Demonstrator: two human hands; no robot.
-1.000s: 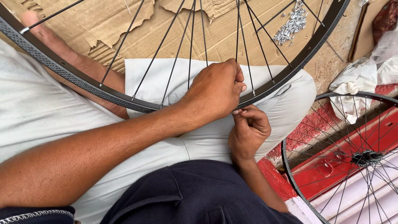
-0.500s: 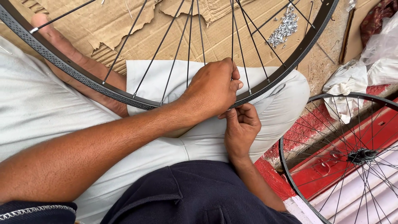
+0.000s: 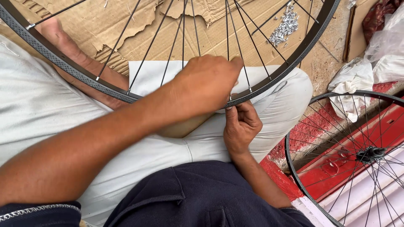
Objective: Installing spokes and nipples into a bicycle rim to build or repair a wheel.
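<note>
Head view, near to far.

Nearest: dark blue shirt (image 3: 198, 197), with both forearms reaching out from it over the lap.

Right hand (image 3: 240, 126): below the rim, fingers curled narrow, thumb and forefinger pinched up against the underside of the wheel rim (image 3: 269, 82). Whatever is between the fingertips is too small to make out.

Left hand (image 3: 208, 82): arm crosses from the near left; hand lies over the rim, fingers folded down and closed around the rim and spoke (image 3: 242, 69) just above the right hand. The two hands are nearly touching.

The wheel rim, dark with thin spokes, rests across the person's light trousers (image 3: 38, 105), arching from far left to far right.

Right: a second spoked wheel (image 3: 370, 153) lies on a red and white surface, well apart from the hands.

Farther: torn cardboard (image 3: 126, 25) under the wheel, a small heap of metal nipples (image 3: 286, 27) on it, crumpled white cloth (image 3: 351, 82) at far right.
</note>
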